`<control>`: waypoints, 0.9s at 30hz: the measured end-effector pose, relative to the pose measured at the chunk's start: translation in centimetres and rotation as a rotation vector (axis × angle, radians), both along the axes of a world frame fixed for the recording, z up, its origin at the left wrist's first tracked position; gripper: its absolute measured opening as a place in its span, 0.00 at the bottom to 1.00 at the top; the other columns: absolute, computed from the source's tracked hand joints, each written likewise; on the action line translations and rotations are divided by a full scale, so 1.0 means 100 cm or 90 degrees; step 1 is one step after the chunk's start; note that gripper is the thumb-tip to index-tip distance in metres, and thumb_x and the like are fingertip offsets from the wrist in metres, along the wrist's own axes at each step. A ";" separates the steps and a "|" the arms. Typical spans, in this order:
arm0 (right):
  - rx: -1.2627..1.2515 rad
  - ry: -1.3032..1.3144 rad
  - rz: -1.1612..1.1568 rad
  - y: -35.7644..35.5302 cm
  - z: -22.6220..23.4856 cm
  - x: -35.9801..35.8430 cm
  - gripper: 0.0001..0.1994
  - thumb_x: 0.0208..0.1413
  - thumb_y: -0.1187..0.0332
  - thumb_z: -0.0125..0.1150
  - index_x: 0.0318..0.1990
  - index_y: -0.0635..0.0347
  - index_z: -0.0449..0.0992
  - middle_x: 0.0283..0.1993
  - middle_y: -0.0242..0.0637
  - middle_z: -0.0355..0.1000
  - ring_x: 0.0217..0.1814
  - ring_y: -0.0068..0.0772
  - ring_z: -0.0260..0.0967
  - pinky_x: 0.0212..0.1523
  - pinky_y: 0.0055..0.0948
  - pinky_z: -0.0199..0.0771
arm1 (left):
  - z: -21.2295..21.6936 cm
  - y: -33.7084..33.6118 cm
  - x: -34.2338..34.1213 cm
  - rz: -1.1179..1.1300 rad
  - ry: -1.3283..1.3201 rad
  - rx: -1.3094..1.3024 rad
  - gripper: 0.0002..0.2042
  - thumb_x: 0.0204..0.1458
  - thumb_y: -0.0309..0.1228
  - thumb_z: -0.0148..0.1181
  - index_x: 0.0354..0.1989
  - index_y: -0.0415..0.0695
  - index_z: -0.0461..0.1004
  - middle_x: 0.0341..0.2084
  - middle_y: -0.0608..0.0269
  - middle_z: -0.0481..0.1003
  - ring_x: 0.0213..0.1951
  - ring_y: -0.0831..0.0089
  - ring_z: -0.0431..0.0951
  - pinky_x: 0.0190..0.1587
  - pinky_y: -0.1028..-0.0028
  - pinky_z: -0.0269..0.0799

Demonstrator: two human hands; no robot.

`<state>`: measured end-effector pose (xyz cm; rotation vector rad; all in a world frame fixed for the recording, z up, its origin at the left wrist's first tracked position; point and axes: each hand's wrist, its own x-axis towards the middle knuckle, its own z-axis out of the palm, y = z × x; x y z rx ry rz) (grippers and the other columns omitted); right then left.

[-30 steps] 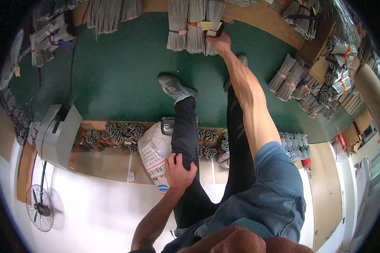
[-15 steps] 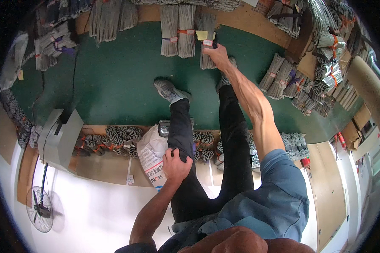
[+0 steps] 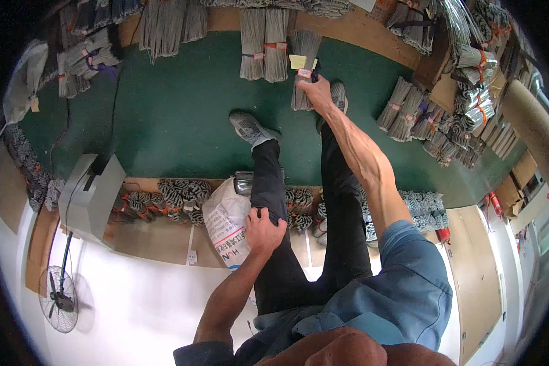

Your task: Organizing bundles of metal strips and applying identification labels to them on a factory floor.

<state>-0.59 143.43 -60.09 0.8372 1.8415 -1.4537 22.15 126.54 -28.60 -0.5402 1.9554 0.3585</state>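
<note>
Grey bundle of thin strips (image 3: 306, 46), pale-yellow tag (image 3: 298, 61); green floor (image 3: 177, 116); black trousers (image 3: 340, 195); slate-blue shirt (image 3: 381, 299).

R hand (image 3: 316, 93) pulled gray bndl (image 3: 305, 46) away from other 2 bndls (image 3: 273, 66).

- The right hand (image 3: 316, 93) reached to the far side, its grip closed around a bundle of thin grey strips (image 3: 305, 43) with a yellow tag (image 3: 297, 61).
- Just left of it, two banded bundles (image 3: 265, 67) lay side by side at the far edge of the green floor (image 3: 177, 104).
- The left hand (image 3: 265, 230) rested on the left knee, fingers bent over it.
- A white printed sack (image 3: 222, 222) stood beside that leg.
- Near left was a fan (image 3: 59, 299); far right, more tied bundles (image 3: 402, 110).
</note>
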 end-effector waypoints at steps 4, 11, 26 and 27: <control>0.048 -0.009 -0.019 -0.008 0.020 0.000 0.21 0.41 0.68 0.68 0.44 0.69 0.74 0.38 0.37 0.75 0.36 0.27 0.72 0.37 0.28 0.72 | -0.001 -0.001 0.000 -0.001 0.004 0.006 0.23 0.44 0.42 0.61 0.45 0.39 0.71 0.50 0.47 0.66 0.51 0.48 0.67 0.50 0.52 0.70; 0.035 -0.034 -0.117 -0.021 0.045 0.017 0.26 0.37 0.65 0.69 0.45 0.73 0.73 0.37 0.42 0.75 0.35 0.30 0.72 0.37 0.29 0.72 | 0.001 -0.004 -0.011 0.000 -0.039 0.011 0.24 0.44 0.43 0.61 0.48 0.39 0.71 0.50 0.47 0.66 0.52 0.48 0.67 0.52 0.53 0.69; 0.083 -0.088 -0.097 0.003 0.028 0.065 0.35 0.35 0.63 0.70 0.52 0.79 0.68 0.46 0.52 0.74 0.45 0.37 0.74 0.45 0.31 0.73 | -0.001 0.001 -0.017 -0.037 -0.038 0.016 0.22 0.44 0.42 0.62 0.43 0.40 0.71 0.50 0.47 0.66 0.51 0.48 0.68 0.50 0.53 0.71; 0.037 -0.115 -0.081 -0.009 0.038 0.062 0.39 0.35 0.62 0.70 0.54 0.82 0.66 0.48 0.55 0.73 0.47 0.40 0.73 0.47 0.31 0.73 | 0.002 -0.004 -0.014 -0.034 -0.049 0.001 0.22 0.44 0.42 0.62 0.43 0.40 0.71 0.49 0.47 0.66 0.51 0.48 0.68 0.50 0.54 0.71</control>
